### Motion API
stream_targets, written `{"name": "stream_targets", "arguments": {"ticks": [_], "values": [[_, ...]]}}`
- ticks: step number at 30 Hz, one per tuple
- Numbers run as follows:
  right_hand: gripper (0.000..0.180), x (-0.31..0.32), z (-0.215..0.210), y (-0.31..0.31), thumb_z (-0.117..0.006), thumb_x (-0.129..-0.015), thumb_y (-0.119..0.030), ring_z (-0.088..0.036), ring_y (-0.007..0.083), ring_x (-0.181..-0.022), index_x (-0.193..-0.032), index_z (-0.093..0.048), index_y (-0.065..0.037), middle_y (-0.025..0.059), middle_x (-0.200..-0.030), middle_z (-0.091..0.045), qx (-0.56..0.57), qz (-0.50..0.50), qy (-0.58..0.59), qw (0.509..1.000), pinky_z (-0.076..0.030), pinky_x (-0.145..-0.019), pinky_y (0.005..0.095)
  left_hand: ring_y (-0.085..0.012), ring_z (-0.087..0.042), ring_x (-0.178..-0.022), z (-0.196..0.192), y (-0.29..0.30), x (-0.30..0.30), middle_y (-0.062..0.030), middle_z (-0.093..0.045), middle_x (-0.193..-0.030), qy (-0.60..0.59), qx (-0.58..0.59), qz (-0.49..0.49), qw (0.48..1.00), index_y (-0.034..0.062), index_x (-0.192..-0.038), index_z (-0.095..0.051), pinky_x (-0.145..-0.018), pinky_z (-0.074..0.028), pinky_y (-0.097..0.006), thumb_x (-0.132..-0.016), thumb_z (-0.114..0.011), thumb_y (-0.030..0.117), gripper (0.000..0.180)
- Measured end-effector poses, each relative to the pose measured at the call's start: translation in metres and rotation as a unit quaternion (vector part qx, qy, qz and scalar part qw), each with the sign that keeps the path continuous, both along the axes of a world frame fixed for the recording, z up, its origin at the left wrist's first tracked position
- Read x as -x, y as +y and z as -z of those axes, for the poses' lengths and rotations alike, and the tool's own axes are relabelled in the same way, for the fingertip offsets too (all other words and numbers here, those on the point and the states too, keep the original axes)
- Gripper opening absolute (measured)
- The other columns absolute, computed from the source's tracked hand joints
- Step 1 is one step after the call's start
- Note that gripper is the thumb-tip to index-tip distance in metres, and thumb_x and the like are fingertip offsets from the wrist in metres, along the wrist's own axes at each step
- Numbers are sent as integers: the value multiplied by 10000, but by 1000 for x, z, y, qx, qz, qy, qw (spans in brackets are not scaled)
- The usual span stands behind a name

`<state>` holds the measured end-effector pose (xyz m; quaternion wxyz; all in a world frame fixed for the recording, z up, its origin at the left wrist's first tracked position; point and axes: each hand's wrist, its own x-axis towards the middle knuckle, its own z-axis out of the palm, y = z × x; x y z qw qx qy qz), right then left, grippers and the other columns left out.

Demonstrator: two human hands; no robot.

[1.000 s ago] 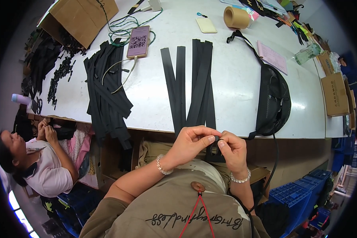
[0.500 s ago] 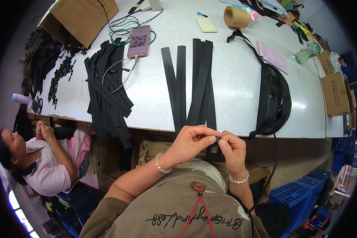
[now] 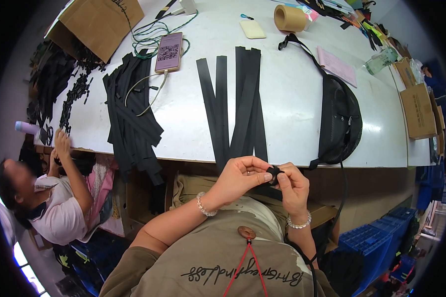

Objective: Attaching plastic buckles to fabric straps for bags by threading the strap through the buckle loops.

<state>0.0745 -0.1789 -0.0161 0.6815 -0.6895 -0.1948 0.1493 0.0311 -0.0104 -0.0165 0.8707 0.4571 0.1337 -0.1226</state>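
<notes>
My left hand (image 3: pixel 240 174) and my right hand (image 3: pixel 293 183) meet just below the near edge of the white table (image 3: pixel 292 104). Both pinch a small black buckle (image 3: pixel 273 173) on the end of a black strap. The strap's end is mostly hidden by my fingers. Just beyond my hands several long black straps (image 3: pixel 238 104) lie side by side on the table and hang over its edge. A black bag (image 3: pixel 339 119) rests to their right, its strap dangling down past my right hand.
A heap of black straps (image 3: pixel 131 123) lies at left beside a phone (image 3: pixel 169 52) on a cable. A cardboard box (image 3: pixel 96 24), a tape roll (image 3: pixel 290 18) and a pink paper (image 3: pixel 337 66) sit farther back. Another person (image 3: pixel 44 198) sits at lower left. Blue crates (image 3: pixel 376 242) stand at lower right.
My hands stay in place; the fingers have shifted slightly on the small black piece. The person at left has moved a hand a little.
</notes>
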Motion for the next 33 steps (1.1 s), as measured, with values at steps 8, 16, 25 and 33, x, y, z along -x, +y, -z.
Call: {"name": "stream_targets", "arguments": {"ticks": [8, 16, 25, 33], "values": [[62, 9, 3, -7, -555, -883, -33, -468, 42, -649, -900, -571, 24, 16, -811, -546, -39, 49, 58, 996, -395, -575, 171, -102, -625, -814, 2, -10, 1, -68, -654, -870, 10, -43, 12, 999, -23, -931, -621, -730, -518, -211, -820, -648, 0, 117], [267, 9, -2, -9, -592, -851, -3, -498, 34, -653, -1111, -571, 51, 7, -806, -560, -54, 60, 95, 992, -419, -577, 155, -92, -618, -816, 4, -12, 1, -57, -646, -878, 8, -49, 7, 999, -18, -931, -612, -729, -515, -207, -822, -646, -1, 116], [233, 7, -10, -4, -623, -811, 56, -548, 51, -729, -1043, -617, 52, 41, -883, -615, -27, 55, 102, 993, -444, -617, 167, -64, -599, -803, 0, -11, 2, -22, -629, -864, -19, -15, -31, 999, 3, -937, -602, -713, -502, -190, -822, -648, 0, 124], [233, 4, -11, 1, -628, -803, 68, -592, 84, -798, -1035, -630, 44, 89, -961, -644, -22, 50, 80, 995, -478, -698, 190, -61, -596, -800, 6, -12, 3, -34, -637, -875, -40, -7, -62, 997, 2, -908, -610, -712, -498, -188, -819, -650, -7, 98]]}}
